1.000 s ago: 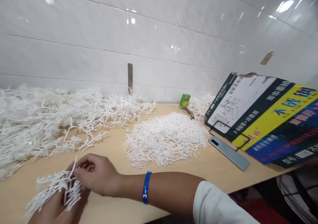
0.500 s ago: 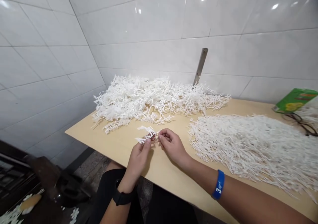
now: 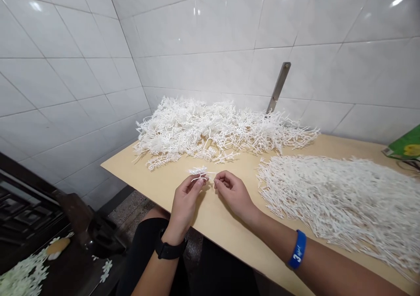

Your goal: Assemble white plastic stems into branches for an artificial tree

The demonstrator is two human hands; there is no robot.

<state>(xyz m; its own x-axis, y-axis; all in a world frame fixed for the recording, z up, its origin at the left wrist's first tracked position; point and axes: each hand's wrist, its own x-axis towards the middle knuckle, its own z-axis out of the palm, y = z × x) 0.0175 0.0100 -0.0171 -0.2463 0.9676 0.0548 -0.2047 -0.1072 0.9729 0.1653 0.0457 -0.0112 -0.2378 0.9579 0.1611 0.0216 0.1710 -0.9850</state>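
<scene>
Between thumb and fingers, my left hand [image 3: 187, 196] pinches a small white branched sprig [image 3: 198, 172], its tips pointing up and left. Just to the right, my right hand [image 3: 234, 195] has its fingers drawn together at the sprig's thin stem end; whether it grips the stem is too small to tell. Behind the hands lies a large tangled heap of white branched sprigs [image 3: 203, 127]. A wide, flat pile of thin white stems [image 3: 334, 195] spreads over the right side of the wooden tabletop [image 3: 157, 180].
A green box [image 3: 405, 143] and dark glasses [image 3: 411, 164] lie at the far right. A metal bracket [image 3: 278, 86] stands against the tiled wall behind the heap. White flower-shaped pieces [image 3: 28, 272] rest on a dark surface at lower left.
The view has shifted left, so things appear farther right. The sprig in my left hand has turned and looks more bunched. A small gap now shows between my hands' fingertips.
</scene>
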